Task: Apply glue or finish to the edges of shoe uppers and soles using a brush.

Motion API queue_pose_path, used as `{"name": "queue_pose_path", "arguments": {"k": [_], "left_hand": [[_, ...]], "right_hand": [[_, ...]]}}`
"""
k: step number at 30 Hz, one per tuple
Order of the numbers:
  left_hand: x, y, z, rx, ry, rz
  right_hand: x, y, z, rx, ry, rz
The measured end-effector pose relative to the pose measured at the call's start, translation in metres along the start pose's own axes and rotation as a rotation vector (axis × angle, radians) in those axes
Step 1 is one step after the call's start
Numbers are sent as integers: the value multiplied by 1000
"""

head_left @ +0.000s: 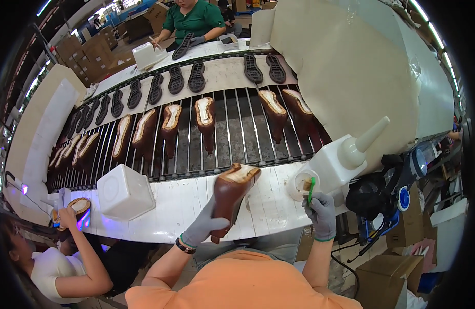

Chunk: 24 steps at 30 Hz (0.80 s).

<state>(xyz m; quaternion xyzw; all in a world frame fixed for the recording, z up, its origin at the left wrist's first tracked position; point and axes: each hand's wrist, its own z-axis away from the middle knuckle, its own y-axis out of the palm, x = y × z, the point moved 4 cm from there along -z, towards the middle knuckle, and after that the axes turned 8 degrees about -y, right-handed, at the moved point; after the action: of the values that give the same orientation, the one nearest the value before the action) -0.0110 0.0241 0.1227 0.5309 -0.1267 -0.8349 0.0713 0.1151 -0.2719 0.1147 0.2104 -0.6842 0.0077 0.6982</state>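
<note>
My left hand, gloved in grey, is closed around a dark brown shoe upper. Its pale sole side, with a tan rim, faces up and away from me. A green-handled brush is gripped in my gloved right hand. The brush's head dips into the round mouth of a white container, whose contents are hard to make out. Against that container leans a large white plastic bottle with a long nozzle.
Beyond the white table edge runs a rod conveyor carrying several brown shoe uppers. Behind them lie several black soles. An upturned white tub stands left. One co-worker sits opposite, another at left.
</note>
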Motion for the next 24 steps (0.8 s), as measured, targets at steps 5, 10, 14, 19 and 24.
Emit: {"name": "queue_pose_path", "arguments": {"k": [5,10,14,19,24], "left_hand": [[-38,13,-22,21,246,449],[-79,-15,-119,-38,459,221],[-63,-68,-214,-496,555,-163],[46,-85,-251,-787,245,-641],[50,-64,-204,-769,479,-863]], "right_hand": [[2,-8,10,-35,-49,-56],[11,-26,26,-139,-45,-61],[16,-31,31,-145,-90,-39],[0,-32,29,-161,-27,-28],[7,20,-9,-123,68,93]]}}
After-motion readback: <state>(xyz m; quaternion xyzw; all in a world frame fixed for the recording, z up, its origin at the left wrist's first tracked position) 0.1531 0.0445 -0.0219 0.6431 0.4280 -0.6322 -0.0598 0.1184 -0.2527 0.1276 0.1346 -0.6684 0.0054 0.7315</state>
